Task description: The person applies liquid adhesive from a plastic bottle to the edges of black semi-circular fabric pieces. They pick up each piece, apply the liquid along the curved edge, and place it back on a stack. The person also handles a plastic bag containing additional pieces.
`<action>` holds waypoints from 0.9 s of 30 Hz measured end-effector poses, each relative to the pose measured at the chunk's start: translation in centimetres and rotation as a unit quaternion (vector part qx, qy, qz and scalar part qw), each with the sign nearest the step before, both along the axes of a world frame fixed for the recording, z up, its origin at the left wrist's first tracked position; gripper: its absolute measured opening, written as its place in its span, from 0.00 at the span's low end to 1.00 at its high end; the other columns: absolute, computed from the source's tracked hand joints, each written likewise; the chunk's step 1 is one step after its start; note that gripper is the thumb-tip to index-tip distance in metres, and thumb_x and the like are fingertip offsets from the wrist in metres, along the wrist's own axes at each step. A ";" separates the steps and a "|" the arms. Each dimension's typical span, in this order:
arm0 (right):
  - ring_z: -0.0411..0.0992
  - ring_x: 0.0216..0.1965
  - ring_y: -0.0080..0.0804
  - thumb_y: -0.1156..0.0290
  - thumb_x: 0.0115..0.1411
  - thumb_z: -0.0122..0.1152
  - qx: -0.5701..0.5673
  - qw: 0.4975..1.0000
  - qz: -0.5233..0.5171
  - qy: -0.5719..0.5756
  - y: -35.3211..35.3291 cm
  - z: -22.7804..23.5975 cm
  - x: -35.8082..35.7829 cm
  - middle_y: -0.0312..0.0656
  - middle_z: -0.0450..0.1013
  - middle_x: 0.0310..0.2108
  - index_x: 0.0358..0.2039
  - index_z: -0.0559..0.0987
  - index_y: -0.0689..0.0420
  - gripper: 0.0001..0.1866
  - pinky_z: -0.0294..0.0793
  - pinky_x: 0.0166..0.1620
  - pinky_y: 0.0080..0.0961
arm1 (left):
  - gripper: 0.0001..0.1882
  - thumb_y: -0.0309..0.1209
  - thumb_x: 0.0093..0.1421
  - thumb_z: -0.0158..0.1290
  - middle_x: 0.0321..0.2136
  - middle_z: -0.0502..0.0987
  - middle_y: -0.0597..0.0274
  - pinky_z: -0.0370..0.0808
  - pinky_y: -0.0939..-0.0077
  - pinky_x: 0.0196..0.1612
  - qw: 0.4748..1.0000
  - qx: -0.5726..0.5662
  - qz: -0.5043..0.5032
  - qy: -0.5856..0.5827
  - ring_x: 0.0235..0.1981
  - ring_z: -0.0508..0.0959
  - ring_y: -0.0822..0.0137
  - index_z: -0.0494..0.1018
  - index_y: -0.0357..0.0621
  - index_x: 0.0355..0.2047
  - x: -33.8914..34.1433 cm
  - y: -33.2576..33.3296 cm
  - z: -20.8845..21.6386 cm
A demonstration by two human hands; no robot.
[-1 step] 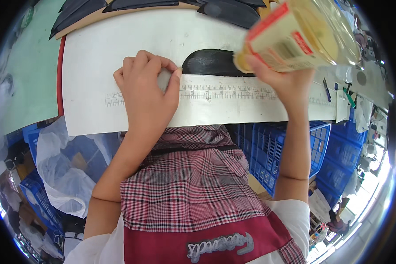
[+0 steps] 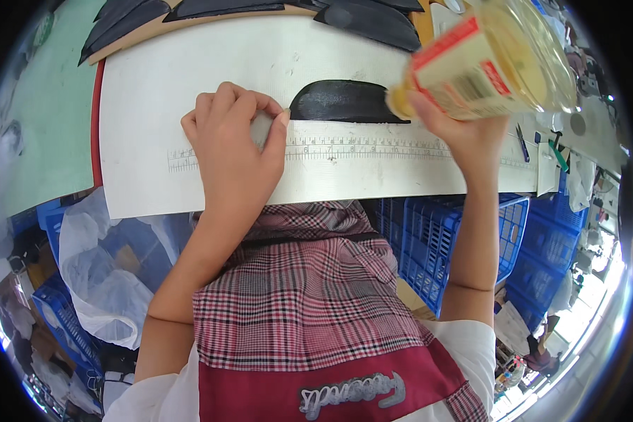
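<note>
Two bare hands work over a white-topped desk [image 2: 148, 84], with one flat, glossy black half-oval piece [image 2: 341, 100] lying between them, its straight edge toward the wearer, just beyond a printed ruler scale [image 2: 362, 149]. The left hand [image 2: 238, 133] has its thumb and forefinger drawn together on the piece's left tip, the other fingers curled. The right hand [image 2: 464, 137] has its fingers wrapped around the narrow end of one clear plastic bottle [image 2: 464, 74] of yellowish liquid, tipped so that its pale yellow mouth [image 2: 401, 103] meets the piece's right end in view; whether they touch cannot be told.

At least four more dark, curved pieces [image 2: 369, 21] overlap along the far edge; the exact count is hidden. Two small tools lie at right: one slim and dark blue [image 2: 522, 144], one with a green handle [image 2: 559, 156]. Several blue plastic crates [image 2: 432, 243] stand below the desk, along with one translucent plastic bag [image 2: 98, 281] at left. To its rear lies one pale green surface [image 2: 49, 126], a red strip [image 2: 97, 119] dividing it from the white.

The bottle's one cream label [image 2: 454, 84] carries a red band, a red patch and a dark barcode-like block, its small print blurred. Silver script [image 2: 352, 394] runs upside down across the maroon band of one plaid apron [image 2: 295, 302]. Numerals mark the scale.
</note>
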State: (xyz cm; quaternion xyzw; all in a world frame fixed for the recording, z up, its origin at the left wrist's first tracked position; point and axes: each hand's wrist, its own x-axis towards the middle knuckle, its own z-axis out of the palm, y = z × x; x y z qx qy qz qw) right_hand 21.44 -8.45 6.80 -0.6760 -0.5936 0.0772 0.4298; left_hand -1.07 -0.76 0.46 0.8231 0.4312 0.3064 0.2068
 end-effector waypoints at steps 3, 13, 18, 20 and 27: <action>0.73 0.33 0.27 0.57 0.46 0.69 0.030 0.995 -0.069 0.070 -4.0 -1.1 3.7 0.41 0.73 0.37 0.43 0.73 0.63 0.29 0.73 0.31 0.22 | 0.04 0.28 0.49 0.57 0.27 0.68 0.65 0.56 0.66 0.46 1.000 -0.012 -0.008 0.019 0.35 0.66 0.65 0.73 0.45 0.25 -0.3 0.0 0.3; 0.71 0.42 0.38 0.34 0.42 0.59 0.099 0.856 -0.051 0.505 -7.5 -4.8 1.5 0.49 0.70 0.40 0.51 0.67 0.61 0.47 0.74 0.41 0.26 | 0.13 0.27 0.54 0.53 0.36 0.71 0.59 0.61 0.67 0.46 0.996 0.035 -0.087 0.004 0.41 0.67 0.59 0.74 0.39 0.41 0.6 0.6 1.8; 0.68 0.40 0.35 0.37 0.47 0.59 0.142 0.831 -0.022 0.538 -7.6 -6.9 0.8 0.47 0.65 0.46 0.52 0.66 0.65 0.46 0.67 0.19 0.12 | 0.13 0.28 0.54 0.54 0.38 0.72 0.59 0.62 0.66 0.45 0.984 0.120 -0.114 0.063 0.41 0.67 0.58 0.75 0.39 0.40 1.9 1.0 2.0; 0.67 0.42 0.37 0.37 0.47 0.59 0.149 0.826 -0.016 0.544 -7.5 -6.9 0.4 0.45 0.64 0.47 0.53 0.65 0.65 0.46 0.69 0.21 0.13 | 0.12 0.28 0.54 0.54 0.38 0.72 0.59 0.62 0.66 0.45 0.982 0.128 -0.119 0.066 0.42 0.67 0.58 0.76 0.39 0.39 1.6 1.4 2.0; 0.68 0.43 0.37 0.37 0.46 0.59 0.153 0.823 -0.004 0.548 -6.9 -6.5 -0.7 0.47 0.64 0.46 0.53 0.64 0.64 0.47 0.74 0.29 0.20 | 0.11 0.29 0.54 0.55 0.39 0.73 0.60 0.63 0.66 0.46 0.984 0.110 -0.121 0.075 0.43 0.69 0.57 0.77 0.39 0.38 1.0 1.6 2.4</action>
